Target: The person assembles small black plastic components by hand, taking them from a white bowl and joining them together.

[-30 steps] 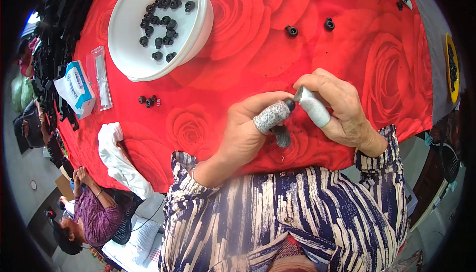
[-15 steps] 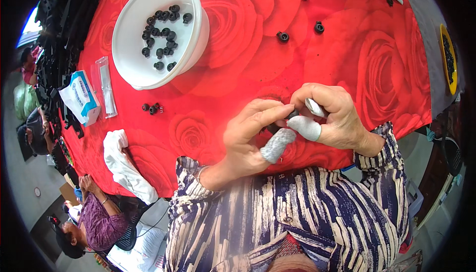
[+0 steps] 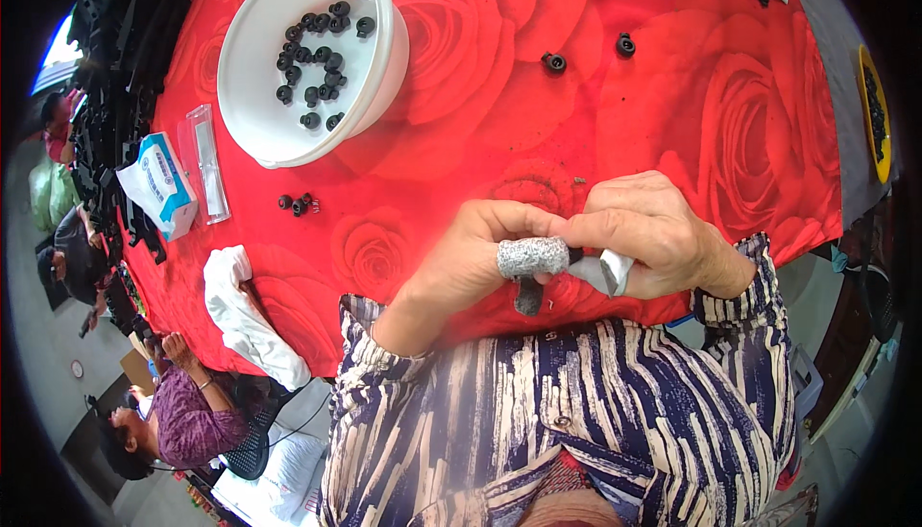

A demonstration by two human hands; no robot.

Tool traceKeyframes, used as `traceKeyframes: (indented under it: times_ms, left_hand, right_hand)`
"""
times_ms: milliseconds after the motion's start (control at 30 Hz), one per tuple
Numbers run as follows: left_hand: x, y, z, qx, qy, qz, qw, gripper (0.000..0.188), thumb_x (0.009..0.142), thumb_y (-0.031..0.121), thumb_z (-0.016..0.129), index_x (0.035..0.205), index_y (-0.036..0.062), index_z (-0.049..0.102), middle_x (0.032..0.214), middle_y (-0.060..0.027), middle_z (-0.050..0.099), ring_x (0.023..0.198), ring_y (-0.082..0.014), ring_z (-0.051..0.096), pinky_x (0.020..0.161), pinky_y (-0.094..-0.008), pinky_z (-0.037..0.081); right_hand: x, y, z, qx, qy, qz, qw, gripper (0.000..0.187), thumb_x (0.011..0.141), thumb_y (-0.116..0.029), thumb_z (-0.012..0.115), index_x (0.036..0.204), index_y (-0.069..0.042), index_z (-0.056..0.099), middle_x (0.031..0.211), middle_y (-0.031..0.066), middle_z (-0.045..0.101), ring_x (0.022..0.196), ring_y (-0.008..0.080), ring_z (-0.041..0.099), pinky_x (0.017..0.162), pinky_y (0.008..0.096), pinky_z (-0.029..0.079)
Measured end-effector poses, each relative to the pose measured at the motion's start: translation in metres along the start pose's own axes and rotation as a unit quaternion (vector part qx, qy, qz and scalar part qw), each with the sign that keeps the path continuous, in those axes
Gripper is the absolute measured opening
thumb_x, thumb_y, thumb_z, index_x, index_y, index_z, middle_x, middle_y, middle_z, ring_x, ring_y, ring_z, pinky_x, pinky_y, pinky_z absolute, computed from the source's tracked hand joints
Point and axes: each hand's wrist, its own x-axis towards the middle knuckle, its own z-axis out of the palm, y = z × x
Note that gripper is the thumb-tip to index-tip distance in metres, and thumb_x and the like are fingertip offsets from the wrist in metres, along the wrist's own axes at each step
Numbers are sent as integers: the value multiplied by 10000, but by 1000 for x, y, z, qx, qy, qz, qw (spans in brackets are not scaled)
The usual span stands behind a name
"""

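My left hand (image 3: pixel 461 249) and my right hand (image 3: pixel 663 234) meet over the near part of the table, fingertips pressed together. Pinched between them is a small black round plastic piece (image 3: pixel 575 254), mostly hidden by the fingers. Grey fabric covers sit on some fingertips of my left hand, and a pale one on my right thumb. In my right hand there is also a short flat tool (image 3: pixel 615 273), pale with a shiny face; its full shape is hidden. Similar black pieces (image 3: pixel 554 63) lie scattered farther off on the table.
A white bowl (image 3: pixel 389 76) with several black pieces stands far left. Left of it are a tissue pack (image 3: pixel 157 186), a clear case (image 3: pixel 208 167) and a white cloth (image 3: pixel 248 321). A yellow tray (image 3: pixel 876 114) is at far right. Other people sit beyond the table's left edge.
My hands have closed tighter around the black piece. My left fingers have curled in, and my right fingers have folded down, with the flat tool turned lower.
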Motion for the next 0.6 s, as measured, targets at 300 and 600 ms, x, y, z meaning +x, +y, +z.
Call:
traceKeyframes:
  times_ms: [300, 600]
  left_hand:
    - [0, -3, -2, -42, 0, -7, 999, 224, 842, 98, 649, 1032, -21, 642, 868, -107, 677, 691, -124, 639, 550, -224, 505]
    - [-2, -12, 7, -84, 22, 62, 994, 211, 874, 106, 638, 1052, -8, 639, 857, -16, 633, 697, -49, 538, 591, -196, 448]
  right_hand:
    - [0, 2, 3, -13, 23, -2, 1000, 351, 637, -67, 776, 942, 17, 624, 617, 62, 533, 493, 191, 515, 429, 309, 378]
    - [0, 1, 5, -129, 42, -68, 989, 531, 542, -19, 662, 1067, 40, 617, 652, 26, 512, 519, 163, 494, 449, 299, 373]
